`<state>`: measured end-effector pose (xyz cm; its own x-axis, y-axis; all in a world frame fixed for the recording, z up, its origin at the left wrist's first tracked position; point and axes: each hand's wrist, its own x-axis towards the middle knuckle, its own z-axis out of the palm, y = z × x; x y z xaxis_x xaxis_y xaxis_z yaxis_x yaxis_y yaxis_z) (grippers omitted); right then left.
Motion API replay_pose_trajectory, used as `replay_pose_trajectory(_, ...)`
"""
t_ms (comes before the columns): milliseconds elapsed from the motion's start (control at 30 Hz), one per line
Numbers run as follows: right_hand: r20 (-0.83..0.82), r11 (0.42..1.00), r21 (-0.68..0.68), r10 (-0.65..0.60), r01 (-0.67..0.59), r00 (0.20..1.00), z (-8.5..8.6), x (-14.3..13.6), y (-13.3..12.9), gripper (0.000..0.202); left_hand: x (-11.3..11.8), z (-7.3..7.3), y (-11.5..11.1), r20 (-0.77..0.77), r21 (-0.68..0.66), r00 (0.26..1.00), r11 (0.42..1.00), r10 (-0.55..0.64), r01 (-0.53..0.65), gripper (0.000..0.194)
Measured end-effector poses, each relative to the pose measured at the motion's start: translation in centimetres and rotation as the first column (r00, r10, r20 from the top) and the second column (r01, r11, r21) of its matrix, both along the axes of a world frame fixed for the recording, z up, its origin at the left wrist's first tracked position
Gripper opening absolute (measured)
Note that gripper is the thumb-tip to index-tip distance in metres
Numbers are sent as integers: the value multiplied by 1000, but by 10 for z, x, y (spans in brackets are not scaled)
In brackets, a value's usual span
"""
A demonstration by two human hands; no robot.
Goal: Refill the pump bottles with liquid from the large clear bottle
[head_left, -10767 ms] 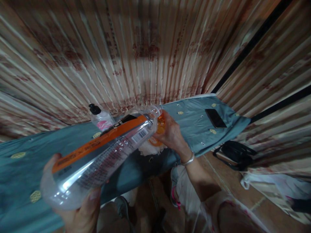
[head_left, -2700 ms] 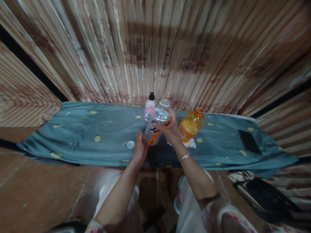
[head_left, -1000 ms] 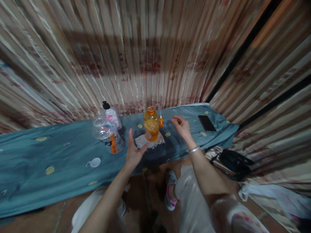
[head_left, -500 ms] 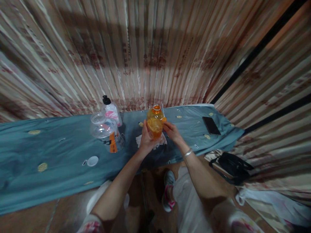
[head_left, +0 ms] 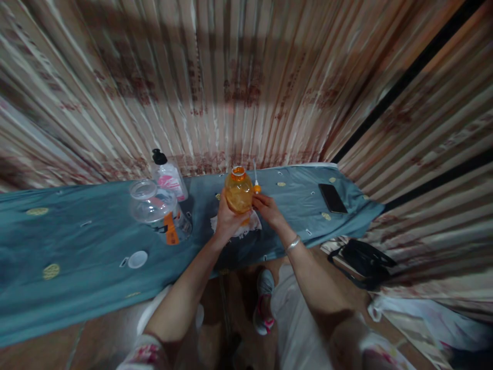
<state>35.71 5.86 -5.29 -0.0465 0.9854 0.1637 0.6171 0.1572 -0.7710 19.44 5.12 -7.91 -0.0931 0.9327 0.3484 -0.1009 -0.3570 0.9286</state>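
Note:
An amber see-through bottle (head_left: 239, 194) with an uncapped mouth stands nearly upright above the table, and my left hand (head_left: 227, 218) is wrapped round its left and lower side. Close to the bottle's right side is my right hand (head_left: 266, 208), its fingers pinched together; whatever they may hold is too small to make out. Just beyond those fingertips shows an orange pump top with a clear tube (head_left: 257, 186). Under the hands lies a crumpled white cloth (head_left: 254, 222).
On the left are a large clear jar (head_left: 154, 208), a black-capped bottle with a pink label (head_left: 169, 180) and a white lid (head_left: 137, 259). A black phone (head_left: 332, 198) lies at the right of the teal-covered table (head_left: 92, 241). Curtains hang behind; a black bag (head_left: 367, 262) sits lower right.
The amber bottle has moved slightly left in view and is turned more upright. The orange pump top and tube now show apart from it, near my right fingertips. The whole view has shifted slightly.

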Motion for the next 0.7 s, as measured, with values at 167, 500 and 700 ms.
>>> replay_pose_trajectory(167,307,998,-28,-46,58,951,-4,15,-11,27,-13,11,-6,-4,-82,998,995,55,-56,92)
replay_pose_trajectory(500,428,998,-65,42,-16,903,-28,1,-17,13,-41,23,-32,12,-134,999,991,31,-29,96)
replay_pose_trajectory(700,73,995,-98,-19,26,997,-24,4,-7,12,-47,24,-36,-4,-137,999,990,33,-33,93)
